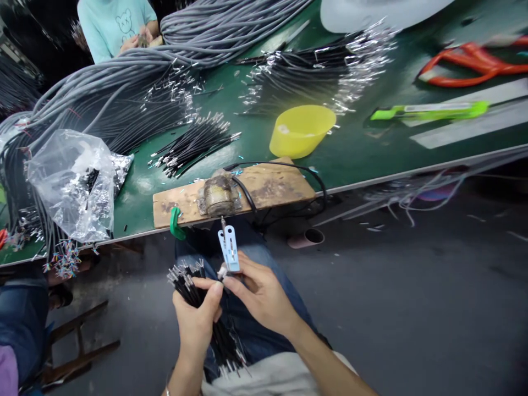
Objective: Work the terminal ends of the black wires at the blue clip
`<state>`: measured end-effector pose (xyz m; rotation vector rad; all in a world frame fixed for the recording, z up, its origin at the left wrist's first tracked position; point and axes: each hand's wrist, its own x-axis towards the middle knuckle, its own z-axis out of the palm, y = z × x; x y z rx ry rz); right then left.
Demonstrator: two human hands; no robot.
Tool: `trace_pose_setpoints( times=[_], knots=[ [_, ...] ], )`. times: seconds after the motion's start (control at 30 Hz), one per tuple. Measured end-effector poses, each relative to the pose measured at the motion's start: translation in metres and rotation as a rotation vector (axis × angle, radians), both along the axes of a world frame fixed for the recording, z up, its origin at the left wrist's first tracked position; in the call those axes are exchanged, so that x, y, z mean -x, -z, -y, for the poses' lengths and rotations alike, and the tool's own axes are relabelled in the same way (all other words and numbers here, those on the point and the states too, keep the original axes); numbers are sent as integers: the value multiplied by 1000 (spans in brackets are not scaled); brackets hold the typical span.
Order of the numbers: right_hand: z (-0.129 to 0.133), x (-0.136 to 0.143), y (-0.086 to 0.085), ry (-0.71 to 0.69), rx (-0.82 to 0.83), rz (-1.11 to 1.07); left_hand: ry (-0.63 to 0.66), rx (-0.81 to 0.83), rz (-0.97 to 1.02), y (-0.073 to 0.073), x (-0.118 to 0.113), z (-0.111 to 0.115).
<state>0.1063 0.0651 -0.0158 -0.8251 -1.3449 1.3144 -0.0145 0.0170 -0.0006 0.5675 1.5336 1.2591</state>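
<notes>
Black wire bundle (225, 336) over the lap, long axis far-left to near-right, tips showing at both ends. Left hand (196, 319) closed around it, hiding the middle. Right hand (262, 294) at a small whitish piece (221, 272); blue clip (231, 250) partly covers its fingers, can't tell if gripped. Farther: motor (218, 197) on wooden board (274, 184).

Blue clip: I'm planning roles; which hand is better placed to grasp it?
Probably the right hand: it is closest to the blue clip, while the left hand holds the black cable bundle.
</notes>
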Motion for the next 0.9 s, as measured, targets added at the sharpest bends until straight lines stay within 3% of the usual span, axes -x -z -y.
trace_pose_setpoints(
  times=[0.17, 0.27, 0.37, 0.5, 0.7, 0.9],
  knots=[
    [-2, 2, -2, -376, 560, -472, 211, 25, 161, -2, 10, -9],
    [-11, 0, -6, -467, 724, -529, 312, 31, 153, -4, 18, -18],
    [-25, -2, -13, -324, 747, -494, 376, -55, 39, -5, 22, -21],
    [-42, 2, -30, -72, 620, -493, 208, -261, -132, -12, 12, -13],
    [-47, 18, -41, -138, 601, -574, -37, -386, -248, -31, -7, -18],
    [-43, 21, -35, -183, 706, -735, 74, -156, -58, -32, 4, -42]
  ],
)
